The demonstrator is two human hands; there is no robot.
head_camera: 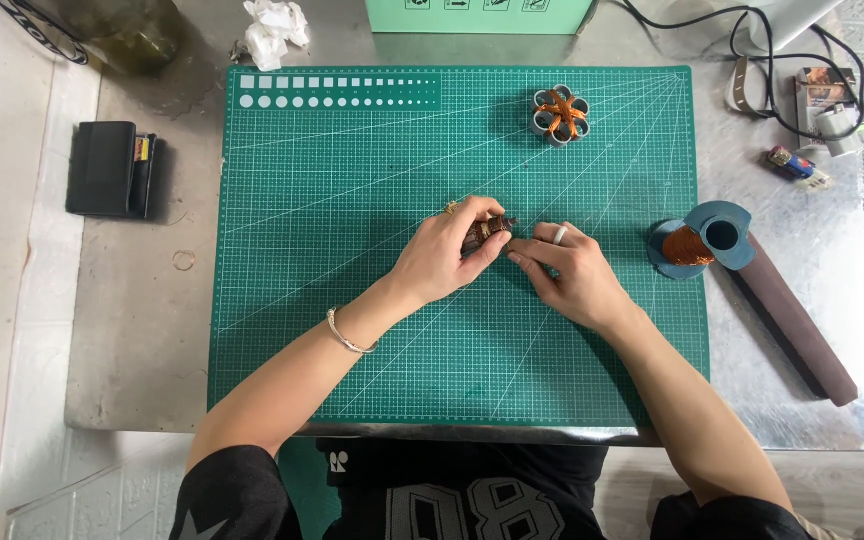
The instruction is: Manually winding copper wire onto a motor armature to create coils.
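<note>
My left hand (447, 255) grips a small dark object wound with copper-coloured wire (489, 230) over the middle of the green cutting mat (352, 330). A ring shows on one of its fingers and a bracelet on its wrist. My right hand (572, 275), wearing a white ring, has its fingertips pinched together right beside the object's near end; what they pinch is too fine to make out. A spool of copper wire (697, 243) with blue flanges lies on its side at the mat's right edge.
A ring of grey cylinders with orange parts (560, 114) sits at the mat's far right. A black wallet (110, 170) lies left, a dark long bar (792, 325) right, a green box (480, 15) at the back, crumpled paper (274, 30), cables and small items far right.
</note>
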